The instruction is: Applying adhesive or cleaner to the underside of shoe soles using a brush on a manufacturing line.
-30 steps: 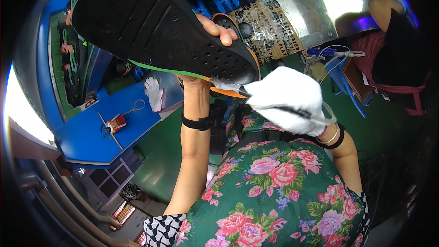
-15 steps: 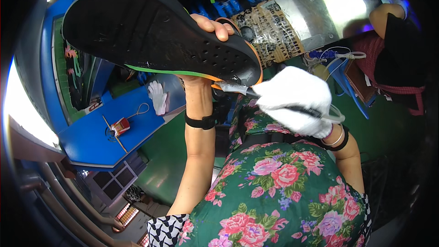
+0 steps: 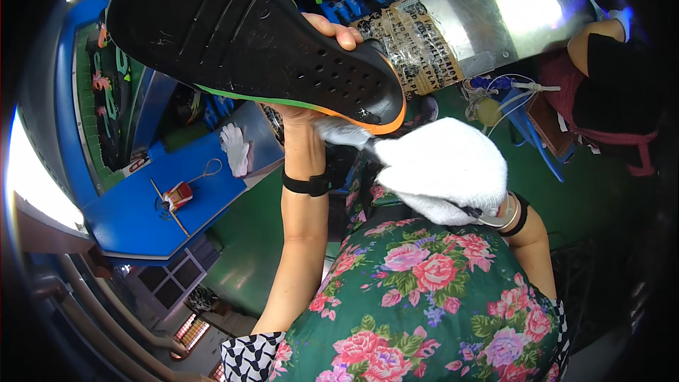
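Observation:
A large black shoe sole [image 3: 233,42], with grooves, small round holes and an orange and green rim, is held up in front of me, underside showing. My bare left hand [image 3: 338,31] is closed around its middle, fingers over the far edge and palm behind. My right hand [image 3: 445,166], in a white knitted glove, is closed on a slim tool [image 3: 345,134] with a blurred grey tip and a dark handle. That tip lies just below the sole's orange rim, close to my left wrist; whether it touches the rim I cannot tell.
A metal bench [image 3: 495,18] wrapped partly in printed brown tape stands ahead. At left, a blue table [image 3: 134,209] bears a white glove [image 3: 235,148] and a small red container [image 3: 178,197]. Another person's arm [image 3: 598,46] shows at far right, near a blue stool [image 3: 534,141] with cords.
The sole has tilted slightly, so more of its orange rim shows. My right hand and the tool have shifted a little left, with the tip now nearer my left wrist.

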A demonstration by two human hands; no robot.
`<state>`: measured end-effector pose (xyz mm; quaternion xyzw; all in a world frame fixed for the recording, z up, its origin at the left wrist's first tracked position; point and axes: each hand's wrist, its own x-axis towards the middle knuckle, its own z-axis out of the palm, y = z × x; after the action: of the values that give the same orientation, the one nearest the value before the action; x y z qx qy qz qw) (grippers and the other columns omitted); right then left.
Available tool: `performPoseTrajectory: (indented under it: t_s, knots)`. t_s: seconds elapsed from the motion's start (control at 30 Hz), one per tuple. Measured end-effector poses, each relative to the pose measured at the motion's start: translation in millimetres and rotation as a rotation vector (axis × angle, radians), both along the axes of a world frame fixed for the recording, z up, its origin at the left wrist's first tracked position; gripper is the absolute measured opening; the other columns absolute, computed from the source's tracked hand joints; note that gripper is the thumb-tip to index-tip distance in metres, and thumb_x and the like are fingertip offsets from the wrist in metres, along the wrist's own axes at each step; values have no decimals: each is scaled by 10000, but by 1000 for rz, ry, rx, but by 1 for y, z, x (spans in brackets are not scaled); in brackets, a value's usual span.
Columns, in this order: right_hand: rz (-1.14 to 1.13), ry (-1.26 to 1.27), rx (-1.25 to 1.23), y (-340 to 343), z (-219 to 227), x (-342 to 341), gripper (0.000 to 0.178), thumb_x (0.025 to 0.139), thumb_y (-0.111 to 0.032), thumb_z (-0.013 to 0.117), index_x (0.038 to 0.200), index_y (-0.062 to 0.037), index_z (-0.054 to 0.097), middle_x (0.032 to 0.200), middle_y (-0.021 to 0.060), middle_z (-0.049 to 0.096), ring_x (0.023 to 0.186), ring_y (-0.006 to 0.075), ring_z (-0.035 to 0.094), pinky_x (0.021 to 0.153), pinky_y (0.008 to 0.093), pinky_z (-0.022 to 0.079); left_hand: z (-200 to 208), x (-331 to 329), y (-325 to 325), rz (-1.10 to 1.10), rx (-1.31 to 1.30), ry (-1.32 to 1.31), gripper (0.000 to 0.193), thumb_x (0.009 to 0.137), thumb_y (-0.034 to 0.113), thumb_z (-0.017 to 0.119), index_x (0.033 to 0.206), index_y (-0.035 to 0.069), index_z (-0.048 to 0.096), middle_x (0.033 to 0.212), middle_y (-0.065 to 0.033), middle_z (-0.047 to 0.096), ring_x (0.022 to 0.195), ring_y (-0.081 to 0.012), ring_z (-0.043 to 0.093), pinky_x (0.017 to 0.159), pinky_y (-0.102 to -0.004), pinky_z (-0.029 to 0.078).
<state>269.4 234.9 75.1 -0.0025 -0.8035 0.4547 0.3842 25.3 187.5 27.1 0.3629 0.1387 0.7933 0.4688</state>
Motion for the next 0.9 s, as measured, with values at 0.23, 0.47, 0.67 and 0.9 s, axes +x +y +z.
performPoseTrajectory:
  t_s: [0.23, 0.47, 0.67, 0.9]
  knots:
    - [5, -13, -5, -1, 5, -1, 301, 809, -73, 808, 1098, -157, 800, 1059, 67, 784, 928, 233, 746, 792, 347, 596, 3, 13, 0, 51, -18, 27, 930, 827, 742, 685, 1197, -106, 596, 1063, -239, 688, 1059, -369, 678, 1032, -499, 500]
    - [-3, -59, -66, 2, -6, 5, 287, 773, -64, 831, 1040, -167, 810, 1038, 50, 784, 892, 230, 741, 782, 353, 593, -5, -3, -7, 79, -100, 40, 755, 915, 591, 673, 1185, -110, 603, 1044, -222, 690, 1011, -350, 700, 1030, -485, 496]
    - [102, -6, -166, 10, -4, 0, 273, 748, -11, 830, 1001, -110, 796, 981, 93, 781, 858, 250, 741, 764, 358, 584, -9, 1, -6, 111, -59, 101, 736, 925, 587, 669, 1187, -99, 617, 1032, -200, 693, 1021, -343, 700, 1024, -472, 498]
    - [-128, -87, -10, 7, -2, 4, 289, 745, -30, 844, 1023, -82, 789, 985, 91, 775, 780, 233, 714, 690, 341, 568, 3, -2, -5, 14, -41, 57, 663, 958, 555, 644, 1164, -75, 629, 1009, -188, 700, 990, -327, 703, 994, -445, 507]
